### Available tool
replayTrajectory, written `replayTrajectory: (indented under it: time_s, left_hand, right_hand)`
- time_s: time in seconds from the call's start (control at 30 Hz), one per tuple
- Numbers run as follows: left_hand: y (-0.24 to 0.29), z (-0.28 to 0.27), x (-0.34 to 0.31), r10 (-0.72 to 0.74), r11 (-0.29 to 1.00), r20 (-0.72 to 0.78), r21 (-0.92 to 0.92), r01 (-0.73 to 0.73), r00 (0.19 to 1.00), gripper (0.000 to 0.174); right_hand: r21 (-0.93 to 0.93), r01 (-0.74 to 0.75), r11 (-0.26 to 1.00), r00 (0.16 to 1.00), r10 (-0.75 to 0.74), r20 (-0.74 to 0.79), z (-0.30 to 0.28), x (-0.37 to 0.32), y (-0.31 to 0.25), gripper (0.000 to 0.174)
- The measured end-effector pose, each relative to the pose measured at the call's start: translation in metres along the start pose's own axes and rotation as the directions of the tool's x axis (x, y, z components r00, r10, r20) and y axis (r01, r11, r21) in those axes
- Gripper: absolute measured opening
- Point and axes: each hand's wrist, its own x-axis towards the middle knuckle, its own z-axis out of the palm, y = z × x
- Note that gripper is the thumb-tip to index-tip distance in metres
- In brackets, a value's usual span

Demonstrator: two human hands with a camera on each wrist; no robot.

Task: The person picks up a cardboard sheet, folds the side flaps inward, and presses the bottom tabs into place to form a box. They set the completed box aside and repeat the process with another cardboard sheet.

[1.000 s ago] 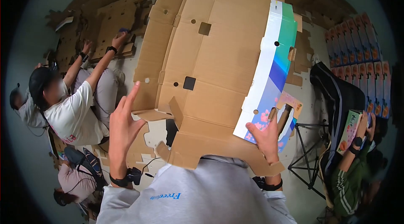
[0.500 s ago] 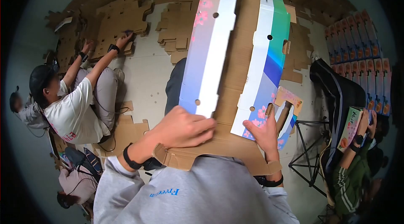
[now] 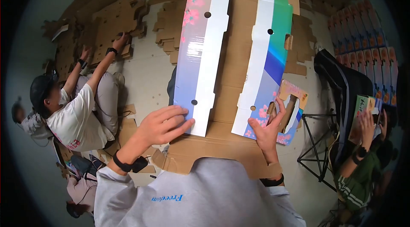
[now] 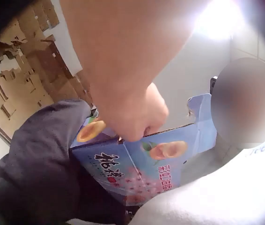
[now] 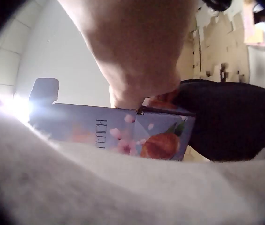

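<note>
A large cardboard box sheet [image 3: 239,56] lies across the wearer's lap, brown inside up, its two printed side panels folded inward. On the left panel [image 3: 198,60], white and lilac with pink flowers, the left hand [image 3: 160,129] rests near the lower end, fingers bent over its surface. The right hand [image 3: 268,135] holds the lower end of the right panel [image 3: 260,65], thumb on the printed face and fingers at the outer edge. In the left wrist view the left hand [image 4: 139,117] is at the box's upper edge; its fingertips are hidden. The right wrist view shows the printed outside [image 5: 118,131].
Flat cardboard stacks [image 3: 115,18] lie at the back left, beside a seated person [image 3: 77,120]. At the right are rows of printed boxes [image 3: 363,56], a black tripod [image 3: 318,150] and another person's hands holding a box [image 3: 356,116].
The left hand went from raised beside the box to the left panel, which has folded inward over the brown sheet. The right hand has stayed at the right panel.
</note>
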Motion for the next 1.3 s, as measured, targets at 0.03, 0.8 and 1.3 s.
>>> replayTrajectory:
  time_s: [0.03, 0.8, 1.3]
  left_hand:
    - [0.004, -0.003, -0.002, -0.005, 1.0, 0.044, 0.005, 0.005, 0.999, 0.045]
    - [0.02, 0.064, -0.009, -0.678, 0.676, -0.201, -0.549, 0.492, 0.707, 0.073]
    - [0.018, 0.062, -0.005, -0.666, 0.696, -0.194, -0.51, 0.506, 0.72, 0.087]
  right_hand:
    - [-0.011, 0.01, 1.0, 1.0, -0.01, -0.005, -0.002, -0.001, 0.001, 0.102]
    - [0.3, -0.116, 0.947, 0.989, 0.139, -0.058, -0.006, 0.021, -0.022, 0.062]
    - [0.112, -0.171, 0.979, 0.972, 0.186, -0.144, -0.004, 0.033, -0.022, 0.065]
